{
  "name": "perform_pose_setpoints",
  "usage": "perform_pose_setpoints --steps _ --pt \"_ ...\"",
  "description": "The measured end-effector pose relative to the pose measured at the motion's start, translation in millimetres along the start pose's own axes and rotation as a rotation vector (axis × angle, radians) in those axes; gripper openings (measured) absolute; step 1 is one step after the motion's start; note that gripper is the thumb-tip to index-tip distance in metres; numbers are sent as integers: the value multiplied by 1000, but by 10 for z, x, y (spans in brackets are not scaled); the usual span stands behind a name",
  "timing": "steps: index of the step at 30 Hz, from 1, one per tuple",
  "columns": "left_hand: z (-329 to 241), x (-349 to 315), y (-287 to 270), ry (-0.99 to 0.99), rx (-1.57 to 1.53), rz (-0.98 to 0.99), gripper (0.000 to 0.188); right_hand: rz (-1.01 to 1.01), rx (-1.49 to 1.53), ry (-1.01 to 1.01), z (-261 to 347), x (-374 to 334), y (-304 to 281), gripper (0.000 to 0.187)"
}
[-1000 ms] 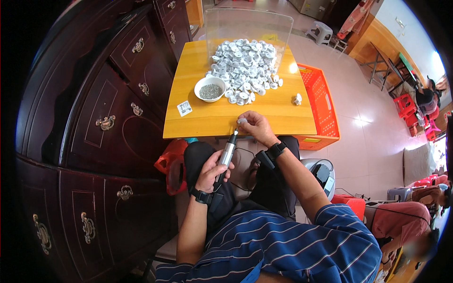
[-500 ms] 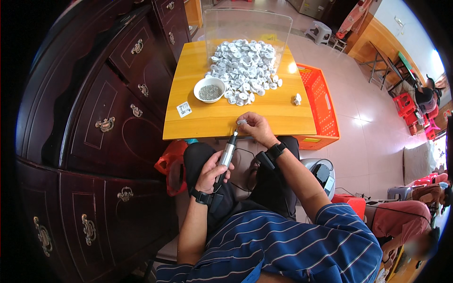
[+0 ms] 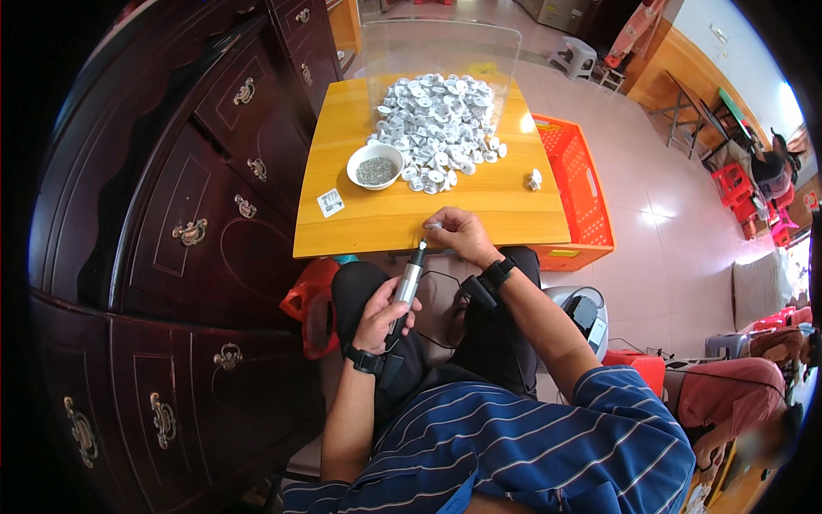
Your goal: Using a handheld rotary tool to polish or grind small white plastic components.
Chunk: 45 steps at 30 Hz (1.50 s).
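Observation:
My left hand (image 3: 383, 319) is wrapped round a silver and black electric screwdriver (image 3: 408, 283), its tip pointing up and away from me at the table's near edge. Just beyond that tip, my right hand (image 3: 462, 234) pinches a small white plastic part (image 3: 434, 226), mostly covered by the fingers. Whether the tip touches the part is too small to tell. Farther back lies a heap of similar white round parts (image 3: 441, 120). A white bowl (image 3: 352, 170) of small metal pieces, seemingly screws, stands at the heap's left. One more white part (image 3: 535, 179) lies apart on the right.
The yellow wooden table (image 3: 497, 218) bears a printed paper square (image 3: 330, 202) and an upright clear plastic panel (image 3: 441, 43). An orange crate (image 3: 591, 193) stands along its right side. Dark drawers (image 3: 180, 283) rise at left, beside a red bag (image 3: 312, 291). People sit at far right.
The view has shifted slightly. Both hands keep their grips, with the screwdriver tip still close to the white part; the right fingers have moved slightly around it.

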<state>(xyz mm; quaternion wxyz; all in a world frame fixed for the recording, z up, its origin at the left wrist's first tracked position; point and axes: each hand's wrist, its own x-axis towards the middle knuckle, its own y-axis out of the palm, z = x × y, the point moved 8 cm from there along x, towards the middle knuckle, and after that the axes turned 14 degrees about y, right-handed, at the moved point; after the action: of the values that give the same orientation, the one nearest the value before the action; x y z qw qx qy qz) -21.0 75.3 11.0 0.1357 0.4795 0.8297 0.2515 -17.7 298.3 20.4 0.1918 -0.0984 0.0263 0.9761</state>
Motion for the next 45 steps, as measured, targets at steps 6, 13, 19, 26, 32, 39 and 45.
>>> perform_pose_setpoints --steps 6,13,19,26,32,39,45 --pt "-14 6 8 23 -1 19 60 30 26 36 -33 9 19 12" --pt "-27 17 13 9 -52 35 62 33 12 -7 46 -38 24 12" --pt "-58 4 44 1 -86 88 62 18 266 68 112 8 -167 15" --pt "-72 -6 43 -2 -80 81 63 -79 190 258 109 -57 -665 13" --pt "-63 10 66 -18 -80 76 65 -269 -325 18 385 -103 -1018 12" --pt "-78 4 43 3 -42 87 64 -643 -928 -258 650 -216 -1239 6" --pt "-72 -16 19 3 -53 79 64 -796 -1242 -283 776 -278 -1241 13"
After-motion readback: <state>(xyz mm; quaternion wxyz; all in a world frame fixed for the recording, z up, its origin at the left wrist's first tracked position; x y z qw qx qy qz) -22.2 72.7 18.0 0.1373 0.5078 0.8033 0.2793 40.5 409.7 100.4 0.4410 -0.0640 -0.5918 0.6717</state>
